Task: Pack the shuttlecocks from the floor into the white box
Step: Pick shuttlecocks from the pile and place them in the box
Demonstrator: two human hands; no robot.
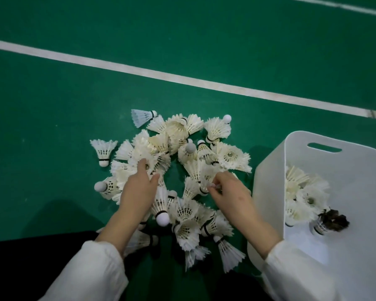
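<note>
Shuttlecocks [182, 170] hide both hands' fingertips; white box [269, 170] cut off right.

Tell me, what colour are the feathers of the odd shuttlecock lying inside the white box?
Dark brown feathers on the odd shuttlecock, against the white box; head view.

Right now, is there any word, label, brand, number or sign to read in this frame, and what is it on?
None can be read.
Shuttlecocks: black bands at the corks only, no print legible.
White box: plain wall, no label.
Floor: green with white court lines, no writing.
</note>
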